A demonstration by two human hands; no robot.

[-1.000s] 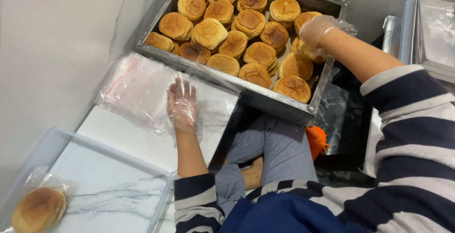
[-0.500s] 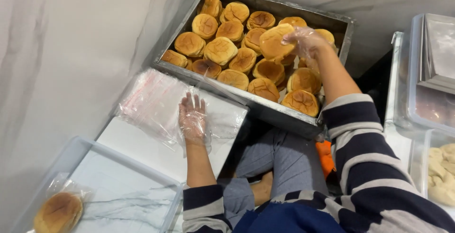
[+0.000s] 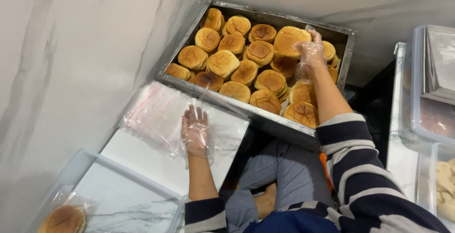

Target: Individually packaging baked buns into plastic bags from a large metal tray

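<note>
A grey metal tray [image 3: 265,115] holds several round golden-brown cakes. My right hand [image 3: 309,50], in a clear plastic glove, grips one cake [image 3: 288,40] and holds it lifted above the others near the tray's far right. My left hand [image 3: 195,129], also gloved, lies flat with fingers spread on a stack of clear plastic bags [image 3: 159,114] on a white surface [image 3: 142,159] in front of the tray.
A clear plastic bin [image 3: 118,192] at lower left holds one bagged cake [image 3: 62,219]. Clear containers [image 3: 429,86] stand at the right, one with pale dough pieces [image 3: 444,185]. A marbled white wall runs along the left. My knees are below the tray.
My right hand has picked a cake out of the tray's right side and lifted it toward the middle. My left hand has stayed on the bags.
</note>
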